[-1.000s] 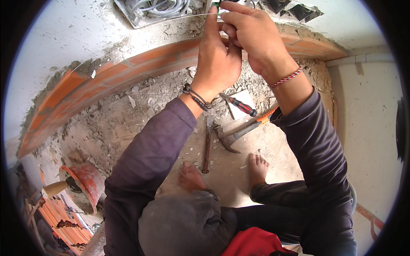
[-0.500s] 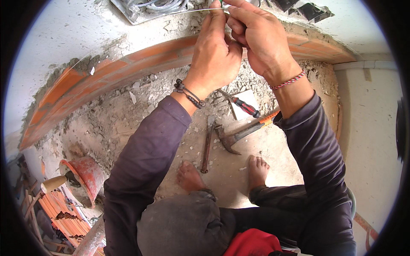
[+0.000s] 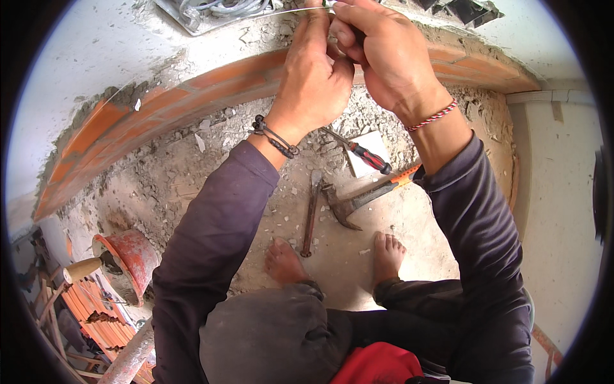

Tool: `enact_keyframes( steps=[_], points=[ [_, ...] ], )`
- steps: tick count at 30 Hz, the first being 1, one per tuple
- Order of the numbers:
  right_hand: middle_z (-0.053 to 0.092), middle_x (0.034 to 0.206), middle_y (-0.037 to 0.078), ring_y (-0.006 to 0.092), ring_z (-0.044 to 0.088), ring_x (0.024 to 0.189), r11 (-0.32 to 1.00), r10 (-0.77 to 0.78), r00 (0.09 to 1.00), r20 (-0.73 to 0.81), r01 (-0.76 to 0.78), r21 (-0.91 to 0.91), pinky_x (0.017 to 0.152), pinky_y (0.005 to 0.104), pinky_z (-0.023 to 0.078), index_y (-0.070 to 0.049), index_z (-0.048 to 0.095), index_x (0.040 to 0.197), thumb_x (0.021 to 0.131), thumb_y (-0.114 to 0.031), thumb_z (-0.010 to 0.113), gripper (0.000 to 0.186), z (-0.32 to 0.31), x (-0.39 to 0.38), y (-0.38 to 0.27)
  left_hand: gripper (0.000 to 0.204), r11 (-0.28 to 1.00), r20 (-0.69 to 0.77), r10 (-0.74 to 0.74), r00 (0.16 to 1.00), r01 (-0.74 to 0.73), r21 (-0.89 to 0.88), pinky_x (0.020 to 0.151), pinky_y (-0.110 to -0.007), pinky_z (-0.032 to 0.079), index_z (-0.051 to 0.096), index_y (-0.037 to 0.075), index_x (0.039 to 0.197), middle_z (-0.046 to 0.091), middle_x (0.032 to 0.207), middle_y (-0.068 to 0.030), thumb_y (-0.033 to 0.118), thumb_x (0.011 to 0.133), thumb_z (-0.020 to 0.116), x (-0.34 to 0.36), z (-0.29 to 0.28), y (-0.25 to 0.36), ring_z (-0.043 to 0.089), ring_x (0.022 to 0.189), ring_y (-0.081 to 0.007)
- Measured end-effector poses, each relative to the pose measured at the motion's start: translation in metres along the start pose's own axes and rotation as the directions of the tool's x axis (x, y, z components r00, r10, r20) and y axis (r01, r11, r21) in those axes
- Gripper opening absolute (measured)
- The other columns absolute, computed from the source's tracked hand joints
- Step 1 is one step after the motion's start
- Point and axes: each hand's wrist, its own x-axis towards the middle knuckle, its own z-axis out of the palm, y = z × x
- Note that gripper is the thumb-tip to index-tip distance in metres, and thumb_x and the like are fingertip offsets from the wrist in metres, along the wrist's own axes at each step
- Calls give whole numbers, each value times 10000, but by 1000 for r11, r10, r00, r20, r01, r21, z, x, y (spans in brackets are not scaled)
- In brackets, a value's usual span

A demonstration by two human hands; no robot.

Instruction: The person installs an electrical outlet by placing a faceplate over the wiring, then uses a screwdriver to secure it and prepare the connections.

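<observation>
A thin white wire [image 3: 281,11] runs from the left to the fingertips of both my hands at the top edge of the picture. My left hand [image 3: 312,86] is closed, its fingers pinched near the wire and their tips partly cut off. Beside it, my right hand [image 3: 391,61] is closed with curled fingers, the thumb and forefinger pinching the wire's end. A small dark green bit shows between the hands, too small to name. Just left of the hands, grey cables [image 3: 240,8] lie coiled in a wall box [image 3: 184,18].
On the rubble-strewn floor lie a claw hammer [image 3: 348,208], a chisel [image 3: 311,214] and a screwdriver [image 3: 371,159] across a white tile [image 3: 366,144]. A brick strip [image 3: 224,77] lines the wall's foot. At left stand a red bucket [image 3: 137,256] and stacked orange bricks [image 3: 86,301]. Dark boxes [image 3: 470,14] sit upper right.
Both hands have shifted slightly left, still pinching at the wire. The right fingertips have drawn a little lower and closer to the left hand. The floor tools are unmoved.
</observation>
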Motion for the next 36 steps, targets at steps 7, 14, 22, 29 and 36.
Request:
enact_keyframes(
  steps=[7, 14, 22, 29, 36],
  points=[
    [678, 638, 200, 253, 694, 587, 505, -543, 834, -95, 235, -830, 600, 389, 547, -10, 770, 1119, 903, -236, 657, 332, 20, -4, 0, 633, 961, -310, 239, 920, -179, 211, 712, -332, 564, 397, -132, 1439, 641, 1146, -203, 11, 875, 647, -6, 18, -6, 680, 797, -226],
    [735, 761, 183, 346, 733, 734, 343, -645, 730, -226, 13, -939, 732, 423, 582, -71, 805, 1031, 845, -264, 712, 284, 43, 2, -1, 572, 986, -334, -159, 929, 135, -94, 716, -360, 554, 517, -107, 1346, 678, 1093, -160, -12, 796, 641, -24, 10, -3, 666, 717, -200],
    [740, 773, 155, 332, 724, 725, 251, -691, 694, -199, -27, -968, 706, 425, 570, -92, 817, 979, 844, -286, 740, 249, 34, 9, 2, 492, 990, -346, -123, 930, 91, -107, 723, -378, 535, 569, -43, 1242, 648, 1087, -165, -38, 752, 607, -31, 12, 4, 634, 737, -234],
    [714, 716, 142, 329, 694, 667, 131, -786, 608, -116, -19, -991, 656, 429, 543, -76, 804, 902, 846, -272, 742, 213, 42, 12, 13, 486, 993, -341, -107, 934, 83, -84, 677, -316, 553, 595, -26, 1276, 666, 1149, -152, -40, 790, 594, -39, 7, 1, 656, 782, -178],
    [726, 690, 60, 196, 702, 645, 273, -844, 484, -231, 18, -962, 652, 322, 540, -46, 798, 843, 790, -320, 754, 283, 36, 29, 32, 461, 987, -345, -142, 928, 109, -115, 685, -326, 543, 611, -43, 1251, 680, 1117, -155, -69, 793, 578, -43, 5, 0, 651, 767, -185]
  ],
)
